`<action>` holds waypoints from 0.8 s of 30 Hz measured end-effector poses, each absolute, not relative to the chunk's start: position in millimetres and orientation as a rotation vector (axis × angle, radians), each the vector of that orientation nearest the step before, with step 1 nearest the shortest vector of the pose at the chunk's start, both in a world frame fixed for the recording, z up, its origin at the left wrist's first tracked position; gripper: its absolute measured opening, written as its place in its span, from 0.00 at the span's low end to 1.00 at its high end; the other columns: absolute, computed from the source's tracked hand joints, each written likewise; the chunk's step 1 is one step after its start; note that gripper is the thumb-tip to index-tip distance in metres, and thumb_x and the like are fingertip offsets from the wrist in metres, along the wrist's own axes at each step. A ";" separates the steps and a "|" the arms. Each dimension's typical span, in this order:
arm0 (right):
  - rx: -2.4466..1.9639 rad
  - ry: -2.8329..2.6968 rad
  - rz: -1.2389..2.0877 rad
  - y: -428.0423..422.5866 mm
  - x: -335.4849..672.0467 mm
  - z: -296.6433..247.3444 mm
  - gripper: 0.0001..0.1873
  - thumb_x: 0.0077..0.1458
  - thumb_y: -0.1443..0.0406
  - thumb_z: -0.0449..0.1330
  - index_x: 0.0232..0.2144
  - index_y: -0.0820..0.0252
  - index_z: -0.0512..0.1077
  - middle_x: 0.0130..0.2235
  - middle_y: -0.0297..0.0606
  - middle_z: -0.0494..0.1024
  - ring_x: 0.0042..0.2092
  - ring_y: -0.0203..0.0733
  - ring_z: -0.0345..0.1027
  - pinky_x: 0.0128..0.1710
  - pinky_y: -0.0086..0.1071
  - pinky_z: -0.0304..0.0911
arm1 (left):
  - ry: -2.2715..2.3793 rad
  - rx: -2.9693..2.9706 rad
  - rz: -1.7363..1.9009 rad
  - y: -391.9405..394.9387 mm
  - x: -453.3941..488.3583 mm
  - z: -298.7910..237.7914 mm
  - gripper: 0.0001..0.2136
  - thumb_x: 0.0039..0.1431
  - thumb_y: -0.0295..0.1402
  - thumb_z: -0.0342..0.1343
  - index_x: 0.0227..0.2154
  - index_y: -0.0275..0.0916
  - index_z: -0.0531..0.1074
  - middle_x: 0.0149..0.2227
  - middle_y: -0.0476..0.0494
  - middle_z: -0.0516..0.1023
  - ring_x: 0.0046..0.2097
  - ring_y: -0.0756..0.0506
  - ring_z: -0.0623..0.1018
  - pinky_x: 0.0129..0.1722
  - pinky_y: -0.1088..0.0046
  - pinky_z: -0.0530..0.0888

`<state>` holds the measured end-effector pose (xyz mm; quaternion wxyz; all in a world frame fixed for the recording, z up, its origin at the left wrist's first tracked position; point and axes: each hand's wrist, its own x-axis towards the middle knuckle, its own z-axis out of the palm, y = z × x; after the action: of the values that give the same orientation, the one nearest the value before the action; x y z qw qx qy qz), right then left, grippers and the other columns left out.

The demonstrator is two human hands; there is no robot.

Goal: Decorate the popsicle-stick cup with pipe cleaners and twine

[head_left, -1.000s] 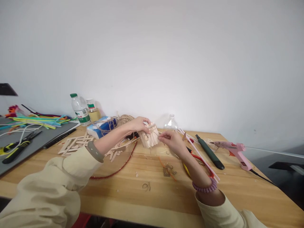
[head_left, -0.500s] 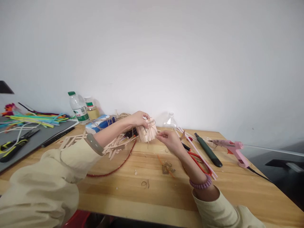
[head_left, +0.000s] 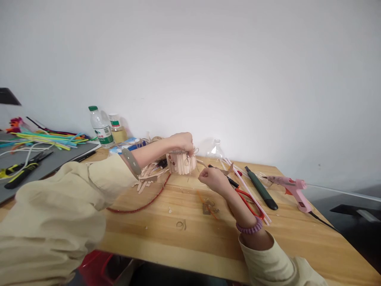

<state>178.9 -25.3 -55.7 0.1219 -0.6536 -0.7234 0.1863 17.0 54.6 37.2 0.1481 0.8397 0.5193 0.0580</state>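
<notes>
A small round holder made of upright popsicle sticks (head_left: 181, 163) stands on the wooden table (head_left: 190, 234), with thin twine tied round it. My left hand (head_left: 182, 141) rests on its top rim, fingers curled over the edge. My right hand (head_left: 212, 178) is just to the right of it, fingers pinched on the loose end of the twine (head_left: 201, 163) that runs from the holder. Loose popsicle sticks (head_left: 148, 177) lie behind my left wrist.
Red scissors (head_left: 250, 200), white straws (head_left: 248, 190), a dark utility knife (head_left: 261, 193) and a pink glue gun (head_left: 290, 187) lie to the right. A red cord (head_left: 143, 203) curves on the table. Water bottles (head_left: 100, 127), coloured pipe cleaners (head_left: 44, 139) and pliers (head_left: 20, 170) sit at the left.
The stick holder was tilted in my left hand and now stands upright on the table. My left hand moved onto its top. My right hand drew back to the right with the twine.
</notes>
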 end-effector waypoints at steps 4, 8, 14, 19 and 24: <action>-1.972 -2.046 0.443 -31.0 181.9 -48.2 0.14 0.59 0.61 0.55 0.45 0.61 0.68 0.47 0.40 0.71 0.43 0.41 0.68 0.42 0.40 0.67 | 1.473 2.458 0.108 58.9 15.8 39.0 0.08 0.30 0.35 0.60 0.17 0.36 0.71 0.17 0.52 0.62 0.22 0.50 0.62 0.21 0.73 0.56; -1.920 -1.928 0.369 -31.4 184.4 -45.5 0.11 0.58 0.61 0.55 0.39 0.62 0.70 0.41 0.38 0.74 0.40 0.39 0.69 0.41 0.39 0.66 | 1.448 2.486 0.087 59.2 15.2 41.0 0.08 0.31 0.35 0.59 0.16 0.37 0.69 0.18 0.52 0.62 0.22 0.50 0.61 0.21 0.73 0.56; -1.613 -1.782 0.366 -29.3 183.6 -47.2 0.07 0.54 0.65 0.54 0.34 0.59 0.71 0.35 0.37 0.77 0.37 0.40 0.70 0.38 0.34 0.63 | 1.402 2.506 0.082 54.1 16.7 45.3 0.08 0.32 0.35 0.59 0.18 0.36 0.69 0.19 0.52 0.63 0.22 0.50 0.62 0.20 0.73 0.56; -1.467 -1.730 0.587 -25.0 181.2 -52.9 0.17 0.57 0.68 0.50 0.49 0.61 0.62 0.50 0.43 0.71 0.33 0.34 0.73 0.32 0.31 0.67 | 1.392 2.508 0.070 48.0 19.9 48.0 0.12 0.33 0.34 0.58 0.24 0.35 0.73 0.22 0.49 0.68 0.24 0.49 0.66 0.21 0.74 0.59; -1.492 -1.807 0.771 -21.7 179.2 -57.0 0.14 0.59 0.66 0.53 0.47 0.64 0.65 0.43 0.39 0.74 0.37 0.36 0.72 0.35 0.33 0.69 | 1.409 2.530 0.089 47.2 21.3 51.1 0.15 0.33 0.36 0.59 0.28 0.34 0.75 0.25 0.47 0.72 0.27 0.47 0.69 0.22 0.74 0.60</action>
<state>179.2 -21.7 -57.0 0.3309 -0.5707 -0.6912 0.2951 21.3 47.2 51.1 0.1220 0.8667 0.4827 0.0304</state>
